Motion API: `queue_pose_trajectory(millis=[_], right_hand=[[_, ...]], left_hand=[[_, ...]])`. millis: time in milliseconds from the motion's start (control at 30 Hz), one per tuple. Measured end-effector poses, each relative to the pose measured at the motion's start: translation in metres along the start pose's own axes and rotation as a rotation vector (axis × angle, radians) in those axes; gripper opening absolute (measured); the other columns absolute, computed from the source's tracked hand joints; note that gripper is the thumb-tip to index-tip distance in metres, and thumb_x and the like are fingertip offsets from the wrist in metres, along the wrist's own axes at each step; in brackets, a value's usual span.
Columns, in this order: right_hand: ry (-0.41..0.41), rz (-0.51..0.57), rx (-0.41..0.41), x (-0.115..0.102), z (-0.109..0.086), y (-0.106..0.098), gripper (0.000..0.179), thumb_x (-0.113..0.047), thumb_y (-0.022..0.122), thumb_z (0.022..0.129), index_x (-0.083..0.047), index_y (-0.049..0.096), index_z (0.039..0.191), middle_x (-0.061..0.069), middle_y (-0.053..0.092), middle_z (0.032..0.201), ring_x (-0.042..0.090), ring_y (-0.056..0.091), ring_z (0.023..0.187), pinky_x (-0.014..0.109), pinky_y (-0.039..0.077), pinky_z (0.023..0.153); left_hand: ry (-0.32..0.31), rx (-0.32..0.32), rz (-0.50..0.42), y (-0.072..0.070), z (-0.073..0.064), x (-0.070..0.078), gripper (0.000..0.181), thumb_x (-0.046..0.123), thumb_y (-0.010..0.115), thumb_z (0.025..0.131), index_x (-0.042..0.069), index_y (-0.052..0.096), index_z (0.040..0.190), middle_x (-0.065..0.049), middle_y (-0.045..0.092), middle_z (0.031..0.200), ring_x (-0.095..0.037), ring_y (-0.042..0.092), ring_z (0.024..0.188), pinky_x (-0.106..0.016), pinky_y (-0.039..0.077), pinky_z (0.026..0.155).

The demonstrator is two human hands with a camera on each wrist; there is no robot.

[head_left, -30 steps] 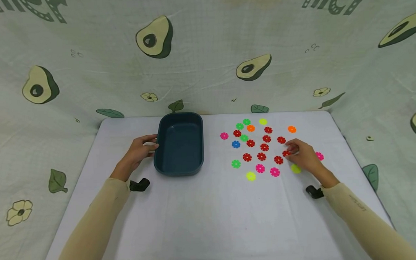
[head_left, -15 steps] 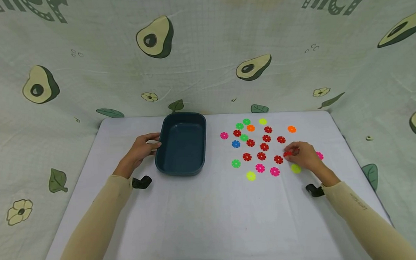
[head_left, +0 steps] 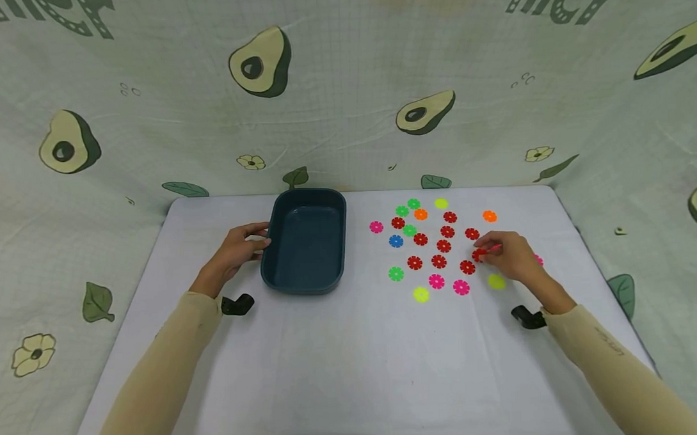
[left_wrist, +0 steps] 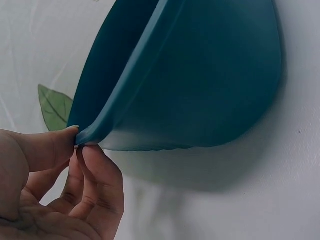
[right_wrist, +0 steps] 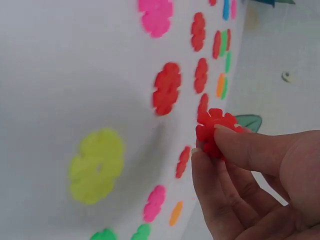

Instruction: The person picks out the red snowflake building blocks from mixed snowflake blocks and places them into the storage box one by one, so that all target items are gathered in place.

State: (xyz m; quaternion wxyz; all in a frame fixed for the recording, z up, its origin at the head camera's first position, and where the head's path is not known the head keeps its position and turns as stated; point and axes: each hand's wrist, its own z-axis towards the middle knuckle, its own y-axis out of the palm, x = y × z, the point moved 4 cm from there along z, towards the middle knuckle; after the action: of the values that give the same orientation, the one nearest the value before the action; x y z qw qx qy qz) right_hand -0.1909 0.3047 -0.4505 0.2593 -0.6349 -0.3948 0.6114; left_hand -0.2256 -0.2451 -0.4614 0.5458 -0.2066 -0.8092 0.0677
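My left hand [head_left: 234, 253] pinches the left rim of a dark teal plastic tub [head_left: 305, 257] between thumb and fingers. In the left wrist view the thumb lies on top of the rim of the tub [left_wrist: 210, 80], with curled fingers below. Over the right side of the table, my right hand [head_left: 512, 256] pinches a red flower-shaped disc [right_wrist: 206, 134] between thumb and index finger. Whether a second disc lies behind it cannot be told. Several other red discs [head_left: 467, 267] lie flat to the left of this hand, and a yellow disc [head_left: 497, 281] lies just below it.
Pink [head_left: 461, 287], green [head_left: 396, 274], orange [head_left: 489, 216] and blue [head_left: 396, 241] discs lie scattered on the white tabletop [head_left: 354, 371]. An avocado-print cloth [head_left: 344, 83] hangs behind the table. Each wrist carries a black camera mount [head_left: 237, 304].
The tub and left hand have shifted slightly right. My right hand has risen a little, and a red disc now shows tilted between its fingers.
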Motion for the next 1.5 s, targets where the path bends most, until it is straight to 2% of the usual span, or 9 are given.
queue_pose_trajectory(millis=[167,433,667,767,933,1167,1500], right_hand=[[-0.038,0.048,0.006,-0.021,0.005,0.002,0.026,0.005,0.075,0.094,0.011,0.071,0.119,0.029,0.072,0.114,0.046,0.07,0.102,0.053,0.061,0.088],[-0.069,0.136,-0.008,-0.054,0.017,0.016,0.026,0.005,0.074,0.095,0.008,0.071,0.121,0.027,0.071,0.12,0.044,0.07,0.105,0.048,0.062,0.087],[-0.083,0.241,-0.064,-0.086,0.034,0.032,0.028,0.002,0.073,0.098,0.006,0.071,0.125,0.025,0.07,0.124,0.039,0.068,0.105,0.021,0.056,0.078],[-0.103,0.259,-0.07,-0.101,0.044,0.041,0.029,0.002,0.073,0.098,0.006,0.071,0.126,0.025,0.07,0.125,0.04,0.068,0.109,0.021,0.056,0.08],[-0.116,0.333,-0.086,-0.128,0.058,0.057,0.028,0.003,0.072,0.097,0.007,0.07,0.125,0.024,0.069,0.12,0.038,0.07,0.105,0.019,0.054,0.077],[-0.142,0.357,-0.105,-0.162,0.072,0.076,0.024,0.002,0.073,0.096,0.003,0.072,0.12,0.02,0.069,0.115,0.033,0.068,0.097,0.027,0.053,0.077],[-0.145,0.485,-0.174,-0.201,0.093,0.105,0.026,0.008,0.07,0.094,0.005,0.072,0.12,0.021,0.07,0.113,0.031,0.072,0.094,0.028,0.058,0.08]], left_hand=[[-0.015,0.002,0.0,0.0,-0.001,0.001,0.057,0.009,0.057,0.11,0.008,0.038,0.164,-0.022,0.042,0.151,-0.025,0.054,0.118,-0.022,0.055,0.085],[-0.056,0.015,0.01,-0.001,0.0,0.001,0.058,0.009,0.058,0.11,0.01,0.039,0.164,-0.021,0.045,0.151,-0.026,0.055,0.119,-0.028,0.055,0.091],[-0.083,0.029,0.004,-0.001,-0.002,0.004,0.058,0.009,0.058,0.109,0.01,0.04,0.164,-0.021,0.047,0.149,-0.026,0.057,0.12,-0.031,0.054,0.093],[-0.087,0.032,-0.001,-0.001,-0.003,0.005,0.058,0.009,0.059,0.109,0.009,0.04,0.164,-0.021,0.047,0.148,-0.024,0.058,0.117,-0.028,0.055,0.089],[-0.088,0.029,-0.009,0.0,-0.004,0.007,0.059,0.01,0.06,0.108,0.01,0.041,0.164,-0.02,0.048,0.147,-0.023,0.059,0.115,-0.026,0.054,0.087],[-0.086,0.03,-0.01,-0.001,-0.003,0.006,0.058,0.011,0.059,0.109,0.012,0.041,0.164,-0.021,0.047,0.149,-0.024,0.061,0.117,-0.027,0.054,0.089],[-0.109,0.046,-0.03,-0.001,-0.001,0.005,0.057,0.01,0.06,0.109,0.013,0.042,0.163,-0.019,0.049,0.147,-0.021,0.059,0.113,-0.03,0.055,0.091]])
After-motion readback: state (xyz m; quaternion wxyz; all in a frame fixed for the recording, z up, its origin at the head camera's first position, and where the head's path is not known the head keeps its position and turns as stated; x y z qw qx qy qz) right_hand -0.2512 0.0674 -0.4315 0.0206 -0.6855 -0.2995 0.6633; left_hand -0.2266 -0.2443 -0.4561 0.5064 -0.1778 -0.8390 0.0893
